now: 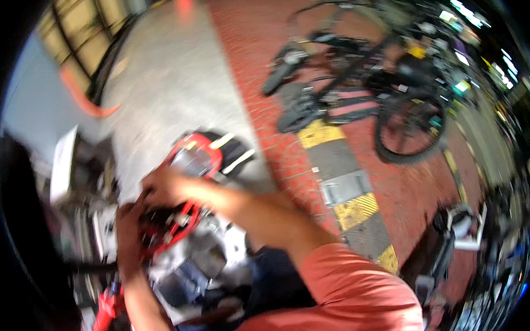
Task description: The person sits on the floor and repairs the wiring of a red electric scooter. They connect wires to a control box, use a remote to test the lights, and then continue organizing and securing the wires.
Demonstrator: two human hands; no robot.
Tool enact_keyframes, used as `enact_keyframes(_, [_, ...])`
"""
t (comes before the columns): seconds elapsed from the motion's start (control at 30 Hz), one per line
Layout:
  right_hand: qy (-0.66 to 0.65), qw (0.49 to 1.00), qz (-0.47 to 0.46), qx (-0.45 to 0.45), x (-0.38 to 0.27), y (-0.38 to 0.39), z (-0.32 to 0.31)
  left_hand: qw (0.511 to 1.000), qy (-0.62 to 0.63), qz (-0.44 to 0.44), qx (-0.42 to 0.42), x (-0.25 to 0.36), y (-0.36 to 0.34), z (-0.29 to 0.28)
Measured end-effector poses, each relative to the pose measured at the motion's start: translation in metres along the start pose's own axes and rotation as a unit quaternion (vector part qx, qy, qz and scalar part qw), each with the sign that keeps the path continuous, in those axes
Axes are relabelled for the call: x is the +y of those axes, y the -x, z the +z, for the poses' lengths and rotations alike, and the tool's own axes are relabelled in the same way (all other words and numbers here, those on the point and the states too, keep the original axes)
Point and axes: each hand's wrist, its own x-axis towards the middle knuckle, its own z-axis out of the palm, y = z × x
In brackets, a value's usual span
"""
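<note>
My right hand [164, 186] reaches across from the right, its fingers curled in and blurred. Right beside it, fingertips close to touching, is my left hand [129, 217], also closed. Whatever they hold between them is too smeared to make out. Just below the hands lies a red tubular frame [172, 239] with dark and metal parts around it. Beyond my right wrist sits a round red-rimmed part [213, 149] next to a black piece with pale yellow stripes [236, 152]. A red handle-like thing [104, 314] shows left of my left forearm.
A white-sided box [64, 165] stands at the left by a grey panel [37, 87]. Several parked motorbikes or bicycles, one with a black wheel [411, 129], fill the upper right. A yellow-and-grey striped strip [357, 212] crosses the red paving [289, 182].
</note>
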Motion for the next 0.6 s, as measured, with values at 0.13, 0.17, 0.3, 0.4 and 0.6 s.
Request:
enact_keyframes(0.13, [-0.026, 0.999, -0.008, 0.029, -0.021, 0.01, -0.007, 0.996, 0.023, 0.042, -0.081, -0.031, -0.027, -0.025])
enact_keyframes(0.17, [-0.05, 0.998, -0.011, 0.029, -0.02, 0.013, -0.01, 0.994, 0.033, 0.042, -0.095, -0.022, -0.02, -0.02])
enact_keyframes(0.3, [-0.051, 0.999, 0.003, 0.004, -0.026, 0.01, -0.008, 0.995, 0.059, 0.049, -0.059, -0.034, -0.024, -0.027])
enact_keyframes(0.4, [0.015, 0.999, 0.0, -0.051, -0.025, -0.003, -0.002, 0.997, 0.048, 0.058, -0.008, -0.043, -0.018, -0.041])
enact_keyframes(0.6, [-0.077, 0.994, -0.013, -0.082, -0.009, 0.002, -0.029, 0.995, 0.057, 0.074, -0.044, -0.033, -0.013, -0.023])
